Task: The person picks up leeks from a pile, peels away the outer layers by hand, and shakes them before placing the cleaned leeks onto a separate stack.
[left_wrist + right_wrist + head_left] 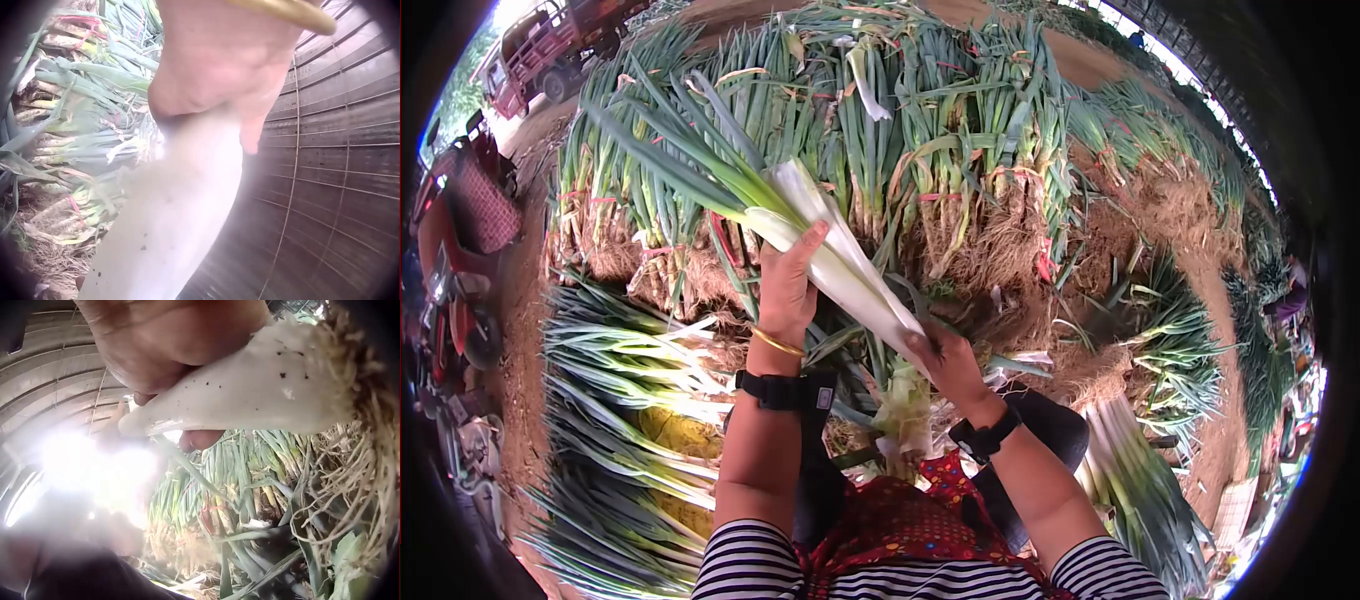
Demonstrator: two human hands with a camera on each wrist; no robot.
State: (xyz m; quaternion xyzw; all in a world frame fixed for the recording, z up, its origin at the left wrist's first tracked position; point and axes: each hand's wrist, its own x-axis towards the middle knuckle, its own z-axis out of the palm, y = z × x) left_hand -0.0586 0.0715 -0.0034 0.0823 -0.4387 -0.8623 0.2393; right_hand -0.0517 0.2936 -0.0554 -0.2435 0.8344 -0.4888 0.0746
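A thick leek (pixel 855 275) lies slantwise across both hands, its green leaves spreading to the upper left. My left hand (pixel 788 285) grips the upper white shank, thumb laid across it. Lower down, near the root end, my right hand (pixel 948 365) holds the same stalk with its fingers curled round it. In the right wrist view the white shank (pixel 250 394) shows dark specks of soil, and stringy roots (pixel 356 394) hang from its end. A pale outer layer (pixel 800 195) stands away from the stalk near the left thumb. The left wrist view shows the white shank (pixel 169 206) below the palm.
Tied bundles of leeks (pixel 960 150) stand in rows ahead, roots toward me. Loose white-stemmed leeks (pixel 630 360) lie at the left, and more trimmed leeks (pixel 1140 470) lie at the right. A motorbike (pixel 460 260) and a red truck (pixel 550 55) stand beyond at the left.
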